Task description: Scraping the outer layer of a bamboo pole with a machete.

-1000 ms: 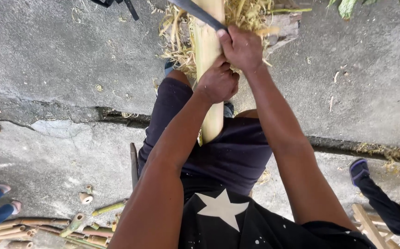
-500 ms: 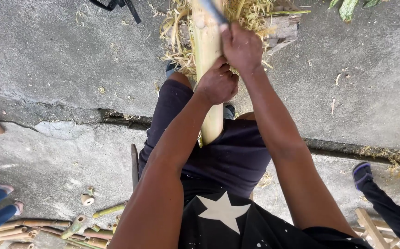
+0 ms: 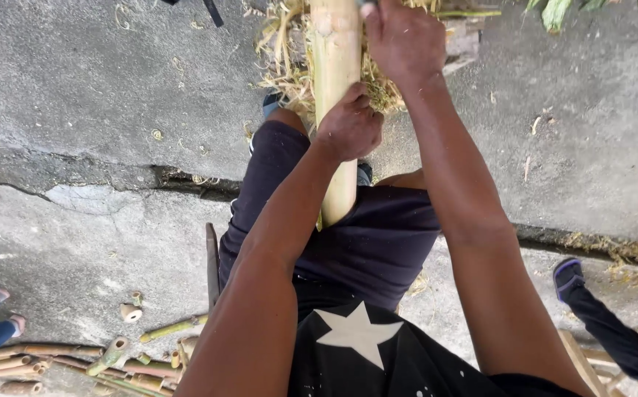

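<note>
The pale stalk (image 3: pixel 333 88) stood nearly upright between your knees. Its cut lower end was braced against the dark shorts (image 3: pixel 378 242) on your lap, and its upper part ran out of the top of the view. Your left hand (image 3: pixel 350 125) was clamped around it about midway, fingers wrapped tight and the thumb side toward you, steadying it. Your right hand (image 3: pixel 401 40) sat higher, just beside the stalk's right edge. It was curled into a fist, but what it gripped was cut off at the frame edge, so I cannot tell what it held. Behind the stalk lay a heap of dry straw-coloured shavings (image 3: pixel 289 66) on the concrete ground (image 3: pixel 76 95), with green leaves (image 3: pixel 554 11) at the top right. Judging by that heap and the stalk's bare, smooth surface, you were in the middle of stripping its outer skin, with the upper hand working and the lower one holding. Any further stroke along the stalk would have called for the same firm brace on your lap, and for your left hand to stay well below the path of the right, since the two were near one another. A crack (image 3: pixel 186 180) ran across the concrete under your legs. Short cut bamboo pieces (image 3: pixel 113 356) lay at the lower left. Another person's blue shoe (image 3: pixel 570 273) showed at the right, well apart from your hands.
</note>
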